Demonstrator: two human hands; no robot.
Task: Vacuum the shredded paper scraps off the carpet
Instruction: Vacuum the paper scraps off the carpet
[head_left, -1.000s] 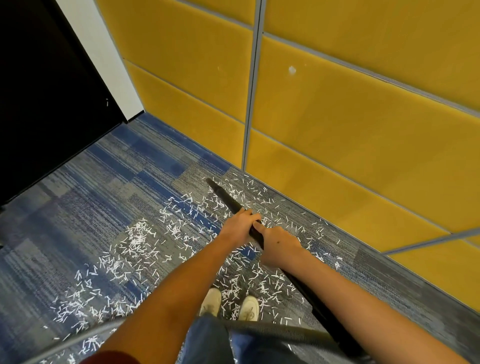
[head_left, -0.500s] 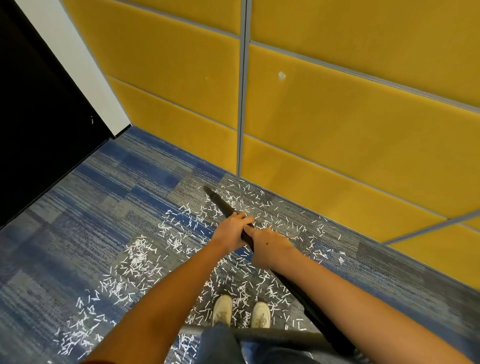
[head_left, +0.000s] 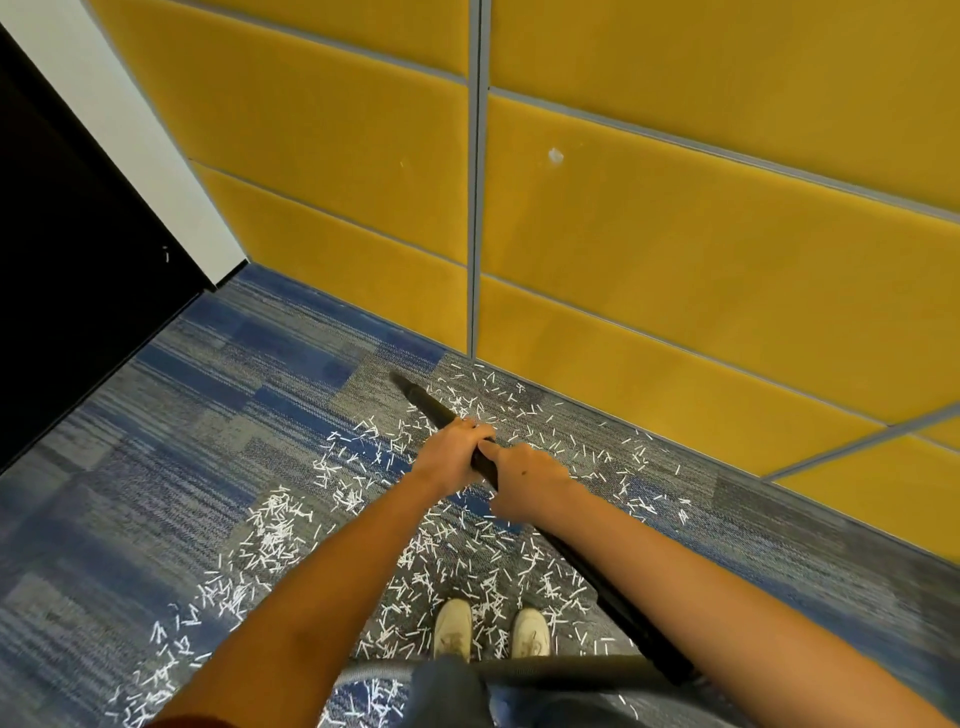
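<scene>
We see both hands wrapped round a black vacuum wand. The left hand grips it nearer the yellow wall, fingers curled over the top. The right hand grips it just behind, farther from the wall, and the two hands touch. The wand slants down to the carpet, and its nozzle end sits close to the foot of the wall, just to the side of the wall's grey vertical seam. We cannot tell whether the nozzle touches the carpet.

White shredded paper scraps lie scattered over the blue and grey carpet. They begin right at the foot of the wall and spread away from it in a broad band, past the hands. They surround a pair of pale shoes, which stand well out from the wall. A grey ribbed hose crosses farther still from the wall, meeting the wand's back end. A black door with a white frame meets the wall's far end.
</scene>
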